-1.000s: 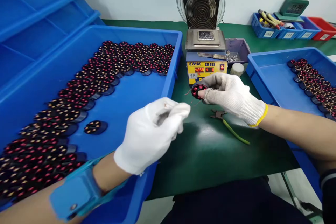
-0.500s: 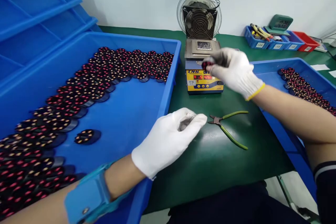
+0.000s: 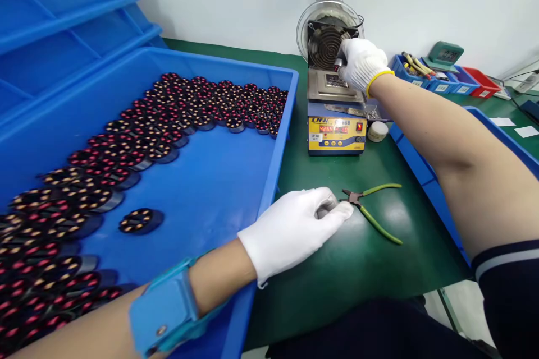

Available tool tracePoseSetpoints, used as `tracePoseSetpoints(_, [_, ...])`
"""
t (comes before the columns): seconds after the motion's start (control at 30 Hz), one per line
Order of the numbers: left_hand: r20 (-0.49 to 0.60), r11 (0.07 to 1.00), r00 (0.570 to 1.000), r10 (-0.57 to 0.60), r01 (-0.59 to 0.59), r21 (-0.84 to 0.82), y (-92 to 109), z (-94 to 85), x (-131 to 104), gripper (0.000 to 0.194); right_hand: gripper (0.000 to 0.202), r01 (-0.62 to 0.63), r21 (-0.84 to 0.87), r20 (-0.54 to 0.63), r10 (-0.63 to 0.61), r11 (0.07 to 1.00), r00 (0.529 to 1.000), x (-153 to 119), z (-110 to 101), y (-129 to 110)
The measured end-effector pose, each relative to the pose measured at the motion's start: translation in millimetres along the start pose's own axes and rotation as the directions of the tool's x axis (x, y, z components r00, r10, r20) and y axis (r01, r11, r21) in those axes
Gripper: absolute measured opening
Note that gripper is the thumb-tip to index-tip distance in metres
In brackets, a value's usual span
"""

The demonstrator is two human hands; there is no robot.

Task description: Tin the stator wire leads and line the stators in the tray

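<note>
My right hand point(image 3: 362, 65), in a white glove, pinches a small round coil part point(image 3: 338, 64) above the square metal pot point(image 3: 335, 79) on top of the yellow-fronted heating unit point(image 3: 337, 136). My left hand point(image 3: 301, 230), also gloved, rests over the green table beside the blue tray's edge, its thumb and fingers curled together; whether anything lies between them is hidden. Close to its fingertips lie green-handled cutters point(image 3: 362, 199) with their handles spread. Many black round parts with pink and tan coils point(image 3: 185, 101) fill the back and left of the tray point(image 3: 269, 174).
A fan with a duct point(image 3: 326, 45) stands behind the pot. A small round tin point(image 3: 378, 131) sits right of the unit. Small blue bins point(image 3: 438, 85), a red bin point(image 3: 484, 84) and a clock point(image 3: 447, 54) are at the back right. Stacked blue trays point(image 3: 63, 5) rise at the left.
My right hand has moved forward, from in front of the unit to above the pot, with the coil part in it. My left hand has shifted slightly right, nearer the cutters. The view has shifted a little.
</note>
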State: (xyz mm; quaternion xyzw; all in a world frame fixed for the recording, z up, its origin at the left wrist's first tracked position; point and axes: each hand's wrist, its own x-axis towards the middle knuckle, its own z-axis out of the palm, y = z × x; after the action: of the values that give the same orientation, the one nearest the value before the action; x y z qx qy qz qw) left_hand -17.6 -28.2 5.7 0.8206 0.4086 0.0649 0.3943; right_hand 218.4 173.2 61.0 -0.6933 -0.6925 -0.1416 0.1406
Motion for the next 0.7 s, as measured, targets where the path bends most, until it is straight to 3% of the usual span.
tracePoseSetpoints(0.17, [-0.004,1.000,1.000,0.018,-0.018,0.003,0,-0.4,0,0.039,0.026,0.022,-0.045,0.029,-0.021,0.999,0.999,1,4,-2])
tracePoseSetpoints(0.37, [-0.012,0.999,1.000,0.028,-0.028,-0.042,-1,0.2,0,0.037,0.024,0.008,0.050,0.032,-0.009,0.999,0.999,-2,2,-2])
tracePoseSetpoints(0.57, [-0.142,0.932,0.990,-0.017,-0.036,-0.361,-1,1.8,0,0.030,0.016,-0.055,0.248,-0.042,0.067,0.967,0.997,-16,-31,-6])
tracePoseSetpoints(0.7, [-0.348,0.790,0.930,-0.120,-0.123,-0.601,0,-0.2,3,0.031,0.019,-0.112,0.453,0.068,0.091,0.885,0.994,-53,-50,-24])
